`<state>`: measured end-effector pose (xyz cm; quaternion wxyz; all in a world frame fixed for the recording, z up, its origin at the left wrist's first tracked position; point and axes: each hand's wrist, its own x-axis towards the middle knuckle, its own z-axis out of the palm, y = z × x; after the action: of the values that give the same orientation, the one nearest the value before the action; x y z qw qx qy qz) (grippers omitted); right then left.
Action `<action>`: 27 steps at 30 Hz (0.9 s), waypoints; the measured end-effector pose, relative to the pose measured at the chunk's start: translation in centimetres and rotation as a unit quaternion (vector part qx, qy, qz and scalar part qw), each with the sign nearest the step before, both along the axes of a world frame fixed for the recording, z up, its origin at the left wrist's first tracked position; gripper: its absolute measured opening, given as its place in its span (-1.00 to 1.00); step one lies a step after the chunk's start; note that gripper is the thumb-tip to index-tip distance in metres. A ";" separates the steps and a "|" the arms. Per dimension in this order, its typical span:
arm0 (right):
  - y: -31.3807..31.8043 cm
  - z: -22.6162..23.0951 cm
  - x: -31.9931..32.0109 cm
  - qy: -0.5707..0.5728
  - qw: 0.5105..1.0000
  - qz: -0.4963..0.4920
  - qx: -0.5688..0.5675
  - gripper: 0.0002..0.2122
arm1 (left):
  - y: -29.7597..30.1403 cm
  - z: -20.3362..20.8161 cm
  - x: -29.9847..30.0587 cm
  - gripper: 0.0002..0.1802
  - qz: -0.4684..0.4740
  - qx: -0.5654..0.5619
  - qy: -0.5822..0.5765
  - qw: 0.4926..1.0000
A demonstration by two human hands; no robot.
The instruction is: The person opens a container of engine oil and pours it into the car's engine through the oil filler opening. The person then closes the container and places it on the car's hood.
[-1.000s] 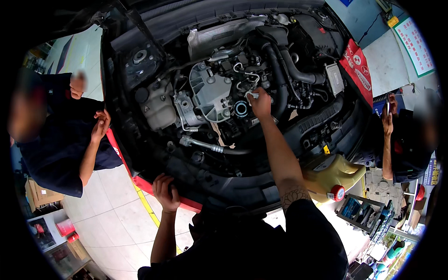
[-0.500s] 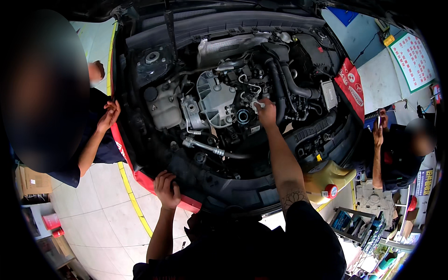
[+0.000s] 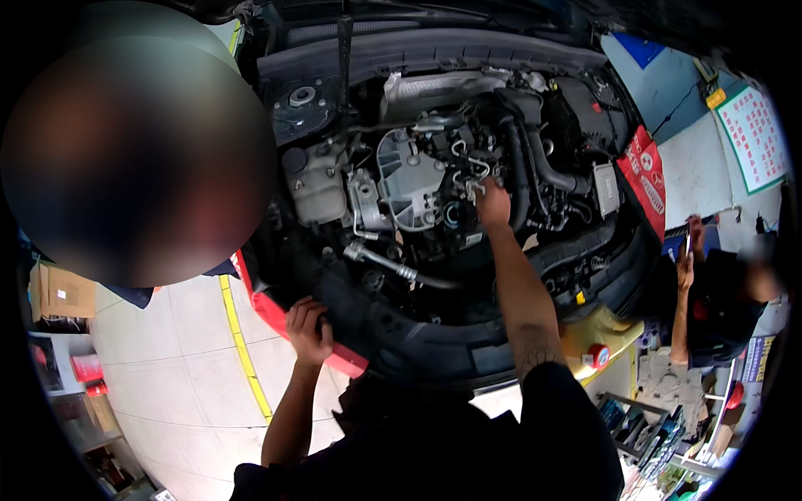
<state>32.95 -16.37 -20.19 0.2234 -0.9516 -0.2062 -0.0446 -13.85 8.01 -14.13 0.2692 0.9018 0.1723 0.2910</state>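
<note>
My right hand (image 3: 494, 205) reaches into the car's engine bay, over the engine (image 3: 451, 154). Its fingers close around a small silvery part (image 3: 473, 191) beside a round black opening with a bluish ring (image 3: 454, 215); the fingers hide most of what they hold. To the left of that opening is a grey metal cover (image 3: 409, 179). My left hand (image 3: 309, 330) rests at the car's front edge with bent fingers, next to the red protective cover (image 3: 272, 316), and holds nothing that shows.
A yellow jug (image 3: 603, 334) with a red cap stands at the front right edge. White coolant tank (image 3: 319, 194) and a metal-ended hose (image 3: 393, 265) lie left of the engine. One co-worker (image 3: 134, 159) leans close at left; another person (image 3: 710, 301) stands at right with a phone-like object.
The engine bay has shifted right in the picture. The co-worker at left looms larger, and that person's hands have dropped out of sight. My two hands keep their places on the car.
</note>
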 end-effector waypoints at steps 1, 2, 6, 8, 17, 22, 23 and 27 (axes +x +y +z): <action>1.2 0.8 -0.7 0.014 1.000 0.011 0.009 -0.76 | 0.8 0.0 0.1 -0.76 0.002 0.015 -0.007 1.000; 1.5 1.3 -0.6 0.027 0.999 0.019 0.004 -0.76 | 0.9 0.0 -0.2 -0.76 -0.001 0.016 -0.014 1.000; 0.2 0.8 -0.9 -0.012 0.999 0.038 0.005 -0.78 | 1.4 0.4 0.2 -0.77 -0.005 0.029 -0.036 0.999; -1.1 -0.1 -1.4 -0.030 0.999 0.024 0.018 -0.80 | 1.4 0.3 -0.1 -0.75 -0.006 0.027 -0.032 0.999; -1.7 6.6 -13.3 -0.130 0.939 -0.129 0.292 -0.84 | 2.2 -0.7 -0.5 -0.79 -0.011 0.047 -0.029 0.998; -6.0 16.5 -31.7 -0.157 0.924 -0.062 0.344 -0.79 | 3.3 -1.5 0.4 -0.84 -0.043 0.077 -0.047 0.995; -7.7 17.7 -36.0 -0.142 0.931 -0.060 0.332 -0.77 | 2.9 -2.3 1.1 -0.85 -0.047 0.070 -0.053 0.995; -15.2 15.1 -52.5 -0.051 0.913 -0.201 0.351 -0.75 | 3.1 -2.7 1.8 -0.87 -0.046 0.097 -0.025 0.994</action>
<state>-19.53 -31.57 -5.09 0.5181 -0.8299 0.0069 -0.2069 -12.10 11.12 -16.85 0.1975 0.9230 0.0948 0.3164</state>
